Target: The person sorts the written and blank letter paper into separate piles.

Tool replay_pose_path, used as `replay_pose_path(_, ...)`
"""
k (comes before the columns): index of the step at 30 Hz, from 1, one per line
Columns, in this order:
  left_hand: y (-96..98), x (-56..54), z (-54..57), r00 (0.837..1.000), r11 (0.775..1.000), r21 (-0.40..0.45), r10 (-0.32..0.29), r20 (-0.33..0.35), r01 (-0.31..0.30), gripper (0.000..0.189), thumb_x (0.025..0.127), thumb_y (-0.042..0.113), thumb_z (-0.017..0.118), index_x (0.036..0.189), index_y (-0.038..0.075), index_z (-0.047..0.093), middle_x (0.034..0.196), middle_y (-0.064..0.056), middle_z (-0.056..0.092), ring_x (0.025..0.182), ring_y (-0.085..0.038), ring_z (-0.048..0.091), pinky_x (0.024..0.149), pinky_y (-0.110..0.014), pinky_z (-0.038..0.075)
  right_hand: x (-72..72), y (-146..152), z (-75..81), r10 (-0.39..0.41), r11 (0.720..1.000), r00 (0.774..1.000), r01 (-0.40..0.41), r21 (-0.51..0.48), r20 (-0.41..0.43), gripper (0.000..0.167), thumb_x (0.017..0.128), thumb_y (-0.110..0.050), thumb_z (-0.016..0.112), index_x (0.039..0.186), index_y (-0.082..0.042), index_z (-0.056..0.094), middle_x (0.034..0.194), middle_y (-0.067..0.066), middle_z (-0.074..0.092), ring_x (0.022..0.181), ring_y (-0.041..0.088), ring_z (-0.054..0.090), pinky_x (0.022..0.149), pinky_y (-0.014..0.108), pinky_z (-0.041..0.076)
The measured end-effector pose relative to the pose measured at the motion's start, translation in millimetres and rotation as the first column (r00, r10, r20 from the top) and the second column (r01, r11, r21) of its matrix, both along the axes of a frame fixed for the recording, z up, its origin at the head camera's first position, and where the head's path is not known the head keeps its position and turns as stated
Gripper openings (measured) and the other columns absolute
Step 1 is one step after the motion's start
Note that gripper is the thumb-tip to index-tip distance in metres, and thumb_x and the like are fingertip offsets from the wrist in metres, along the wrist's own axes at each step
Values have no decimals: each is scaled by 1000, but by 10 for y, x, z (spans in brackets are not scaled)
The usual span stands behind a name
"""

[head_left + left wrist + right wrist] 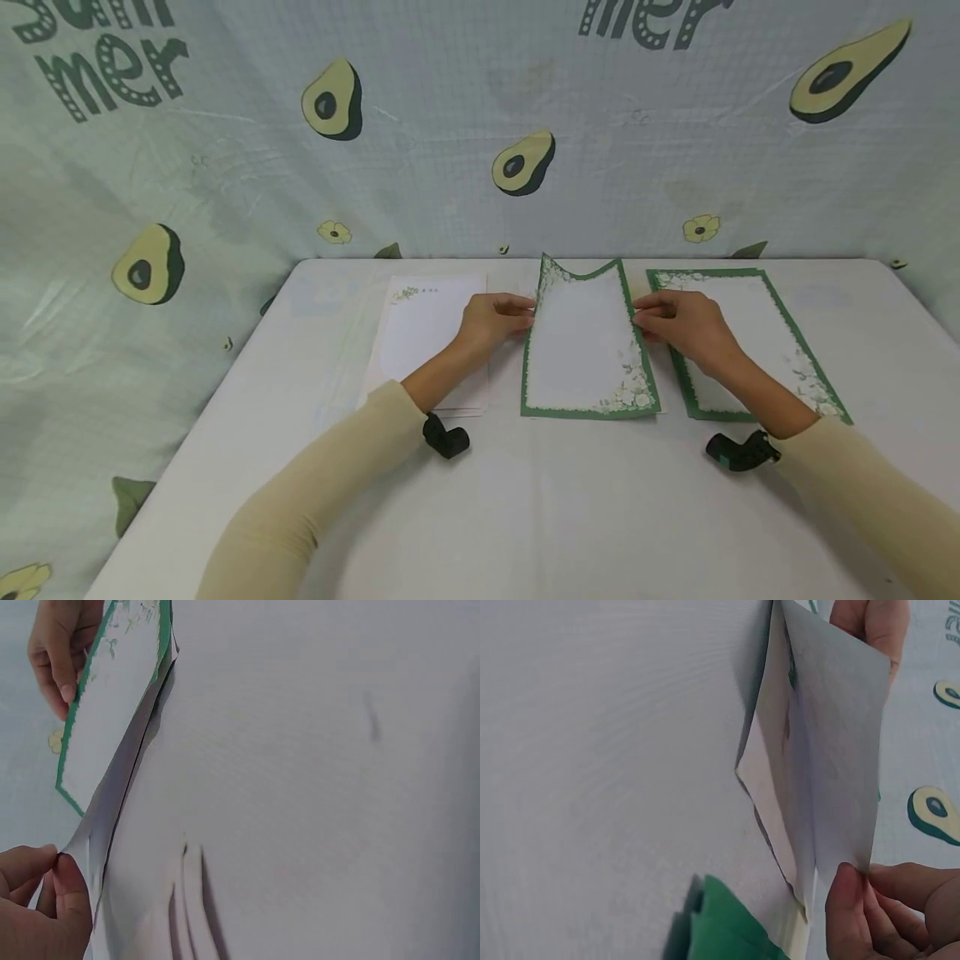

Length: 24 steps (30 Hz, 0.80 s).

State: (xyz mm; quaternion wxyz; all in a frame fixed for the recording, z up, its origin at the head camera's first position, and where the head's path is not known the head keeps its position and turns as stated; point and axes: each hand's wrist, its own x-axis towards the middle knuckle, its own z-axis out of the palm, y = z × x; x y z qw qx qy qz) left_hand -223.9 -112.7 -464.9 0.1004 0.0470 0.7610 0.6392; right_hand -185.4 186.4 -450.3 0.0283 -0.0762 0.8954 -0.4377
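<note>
A sheet of paper [581,346] with a green floral border sits in the middle of the table, its far edge curving up. My left hand [489,325] pinches its left edge between thumb and fingers. The right hand [686,325] pinches the opposite edge. In the right wrist view, the plain back of the sheet [840,742] is lifted over more paper [769,772] beneath it. Left of it lie pale sheets [423,333] with a small leafy print. To the right, under my right forearm, are other green-bordered sheets [727,333].
The white table [525,517] ends at a far edge against a curtain [435,100] printed with avocados. Black wrist devices, one on the left [446,437] and one on the right [742,452], hang by the sleeve cuffs.
</note>
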Motion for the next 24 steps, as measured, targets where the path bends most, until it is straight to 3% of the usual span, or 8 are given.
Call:
replay_pose_path(7, 10, 41, -15, 999, 997, 76, 28, -20, -27, 27, 91, -4, 72, 118, -2, 74, 111, -17, 73, 92, -18, 73, 86, -33, 62, 35, 59, -24, -26, 1000, 998, 25, -20, -56, 41, 100, -28, 68, 131, -1, 66, 116, 21, 72, 84, 7, 73, 75, 23, 60)
replay_pose_path(11, 2, 63, -48, 998, 991, 130, 48, -44, -42, 27, 92, -5, 71, 119, -3, 73, 113, -17, 73, 98, -18, 71, 87, -31, 61, 55, 91, -42, -54, 998, 995, 51, -47, -87, 41, 99, -31, 69, 131, -4, 67, 116, 20, 73, 83, 3, 72, 74, 23, 60)
replay_pose_path(17, 63, 127, -9, 994, 985, 167, 68, -84, -53, 27, 93, -3, 70, 120, -2, 73, 118, -17, 72, 102, -20, 71, 90, -29, 60, 77, 127, -54, -117, 993, 984, 111, -51, -136, 38, 98, -29, 71, 128, -6, 70, 116, 19, 73, 82, 2, 73, 71, 18, 57)
replay_pose_path(24, 126, 144, 14, 985, 967, 224, 143, -101, -117, 25, 94, -2, 70, 119, -2, 74, 116, -15, 73, 99, -21, 73, 92, -28, 58, 68, 141, -73, -147, 985, 972, 126, -122, -183, 34, 98, -22, 71, 125, -2, 71, 115, 14, 73, 81, -5, 69, 72, 15, 57)
